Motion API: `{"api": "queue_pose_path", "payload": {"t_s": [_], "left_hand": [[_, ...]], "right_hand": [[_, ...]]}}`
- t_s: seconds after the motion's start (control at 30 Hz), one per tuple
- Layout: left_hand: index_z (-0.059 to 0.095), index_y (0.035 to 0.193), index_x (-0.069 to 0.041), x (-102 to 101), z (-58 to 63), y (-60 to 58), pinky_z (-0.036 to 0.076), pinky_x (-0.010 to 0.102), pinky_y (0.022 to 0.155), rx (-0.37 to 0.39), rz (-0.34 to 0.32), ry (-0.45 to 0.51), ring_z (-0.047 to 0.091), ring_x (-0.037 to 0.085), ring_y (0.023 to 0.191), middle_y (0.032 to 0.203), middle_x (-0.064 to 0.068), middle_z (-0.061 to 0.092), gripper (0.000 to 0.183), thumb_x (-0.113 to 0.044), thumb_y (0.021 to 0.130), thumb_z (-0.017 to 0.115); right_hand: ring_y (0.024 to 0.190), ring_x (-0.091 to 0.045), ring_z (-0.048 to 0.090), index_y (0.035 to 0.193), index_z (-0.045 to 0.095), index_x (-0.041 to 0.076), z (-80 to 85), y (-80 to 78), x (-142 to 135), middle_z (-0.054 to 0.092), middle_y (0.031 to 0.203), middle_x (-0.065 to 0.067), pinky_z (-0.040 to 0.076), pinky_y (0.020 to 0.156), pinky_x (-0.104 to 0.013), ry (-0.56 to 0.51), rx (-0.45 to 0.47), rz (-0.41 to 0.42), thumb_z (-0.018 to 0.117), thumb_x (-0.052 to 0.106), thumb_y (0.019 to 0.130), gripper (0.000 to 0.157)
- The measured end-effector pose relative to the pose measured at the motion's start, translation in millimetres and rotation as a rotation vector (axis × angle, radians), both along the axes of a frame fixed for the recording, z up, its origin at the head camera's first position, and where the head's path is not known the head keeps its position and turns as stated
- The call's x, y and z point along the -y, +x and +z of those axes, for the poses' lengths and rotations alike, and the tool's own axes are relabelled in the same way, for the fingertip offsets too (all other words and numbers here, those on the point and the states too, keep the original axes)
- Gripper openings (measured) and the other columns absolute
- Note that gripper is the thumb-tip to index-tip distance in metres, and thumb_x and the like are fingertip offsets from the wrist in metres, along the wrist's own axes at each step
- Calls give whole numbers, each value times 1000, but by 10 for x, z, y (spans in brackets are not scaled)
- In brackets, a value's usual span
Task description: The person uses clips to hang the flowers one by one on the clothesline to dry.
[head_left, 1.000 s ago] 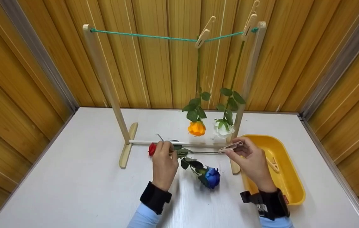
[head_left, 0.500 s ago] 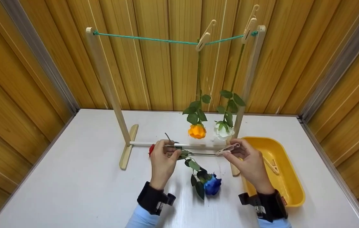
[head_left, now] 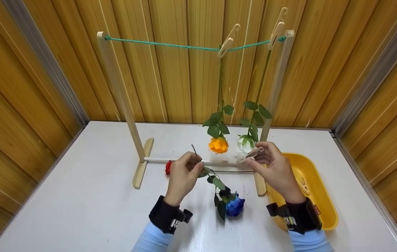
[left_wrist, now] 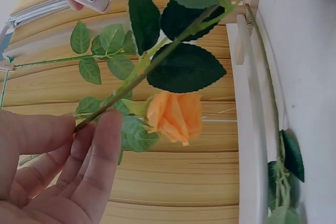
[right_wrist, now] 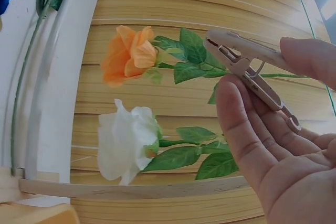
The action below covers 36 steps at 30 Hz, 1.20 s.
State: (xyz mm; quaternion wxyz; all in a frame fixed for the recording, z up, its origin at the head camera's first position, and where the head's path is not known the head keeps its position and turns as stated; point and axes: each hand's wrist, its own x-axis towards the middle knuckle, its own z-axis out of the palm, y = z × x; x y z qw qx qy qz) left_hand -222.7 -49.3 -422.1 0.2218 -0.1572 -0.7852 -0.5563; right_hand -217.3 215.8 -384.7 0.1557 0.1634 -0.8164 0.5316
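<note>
My left hand point(head_left: 184, 176) pinches the stem of a blue rose point(head_left: 235, 205) between thumb and fingertips, with the stem's bare end sticking up past the fingers. Its bloom hangs low toward me, leaves above it. In the right wrist view, my right hand point(right_wrist: 273, 150) holds a pale clothespin point(right_wrist: 262, 53) between thumb and fingers, its jaws pointing left. On the table behind my hands lies a red rose point(head_left: 168, 167), its bloom partly covered by my left hand. An orange rose point(head_left: 218, 145) and a white rose point(head_left: 245, 144) hang upside down from clothespins on the line.
A green cord point(head_left: 163, 43) spans two wooden posts, the left post point(head_left: 123, 98) standing on a foot. A pale crossbar point(head_left: 160, 160) joins them low down. To the right, a yellow tray point(head_left: 324, 196) holds a clothespin point(head_left: 303, 186). Wood-patterned walls enclose the white table point(head_left: 90, 196).
My left hand has shifted slightly right, and the blue rose's stem end has risen and moved right. My right hand has lifted the clothespin, which now overlaps the white rose in the head view.
</note>
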Motion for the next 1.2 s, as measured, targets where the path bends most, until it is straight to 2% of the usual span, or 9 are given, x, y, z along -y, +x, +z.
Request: {"api": "queue_pose_path", "payload": {"t_s": [0.2, 0.37, 0.47, 0.63, 0.87, 1.03, 1.2], "left_hand": [[69, 91, -1, 13, 201, -54, 56, 23, 64, -11, -45, -54, 66, 13, 67, 82, 8, 72, 6, 4, 91, 73], [68, 90, -2, 1, 364, -136, 53, 23, 61, -67, -59, -129, 62, 12, 63, 78, 7, 71, 7, 3, 91, 73], [68, 90, -1, -6, 463, -204, 52, 23, 60, -90, -69, -161, 62, 13, 63, 77, 7, 70, 6, 4, 92, 71], [69, 90, 0, -3, 616, -338, 52, 23, 61, -113, -75, -185, 62, 14, 64, 78, 8, 71, 5, 4, 93, 70], [71, 88, -2, 43, 757, -547, 51, 26, 62, -146, -36, -224, 61, 15, 65, 78, 9, 71, 6, 2, 92, 72], [75, 89, 0, 71, 862, -739, 54, 29, 65, -154, 2, -250, 66, 19, 68, 81, 10, 74, 5, 0, 93, 72], [76, 92, 1, 41, 995, -897, 58, 34, 69, -149, 4, -262, 70, 23, 72, 84, 12, 76, 5, 1, 93, 71]], "right_hand": [[85, -8, 70, 124, 60, -6, 168, -105, 17, 74, 97, -12, 57, 77, -17, 37, -73, 32, 80, -4, 86, 43], [83, -9, 71, 130, 61, -7, 268, -186, 23, 74, 94, -10, 57, 76, -17, 60, -146, 50, 80, -4, 85, 49], [84, -13, 72, 135, 59, -7, 338, -238, 40, 74, 95, -10, 56, 78, -16, 73, -161, 64, 79, -2, 87, 53], [84, -17, 72, 135, 57, -6, 458, -326, 75, 74, 98, -10, 56, 77, -17, 96, -150, 74, 79, 0, 88, 52], [86, -19, 71, 128, 60, -1, 607, -478, 162, 75, 99, -9, 56, 77, -18, 135, -162, 96, 80, 7, 90, 44], [88, -19, 71, 131, 61, -1, 703, -613, 243, 74, 100, -8, 56, 80, -20, 147, -210, 136, 80, 8, 89, 47], [88, -21, 72, 131, 61, -4, 788, -736, 307, 75, 100, -10, 56, 80, -19, 123, -270, 173, 80, 4, 88, 48]]}}
